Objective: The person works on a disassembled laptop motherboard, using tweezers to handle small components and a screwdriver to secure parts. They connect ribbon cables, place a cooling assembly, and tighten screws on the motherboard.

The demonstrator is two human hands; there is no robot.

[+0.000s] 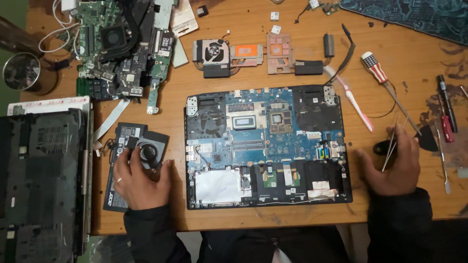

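Resting on a worn wooden table (pixel 390 39), the left hand (pixel 139 180) lies with fingers curled over a round black cooling fan (pixel 147 152), which sits on a flat black battery pack (pixel 122 160). The right hand (pixel 392 163) is closed around thin metal tweezers (pixel 390 146), their points rising above the knuckles. Between the hands lies an opened laptop base (pixel 265 146): a black plastic shell holding a blue circuit board with shiny square chips. At far left sits a matte black laptop cover (pixel 41 180). Beyond the right hand lie a white and pink toothbrush (pixel 353 100) and a screwdriver (pixel 385 83) with a striped handle. Farther back rest a copper heat-pipe assembly (pixel 253 56) with its own fan, and a heap of green boards (pixel 122 44).
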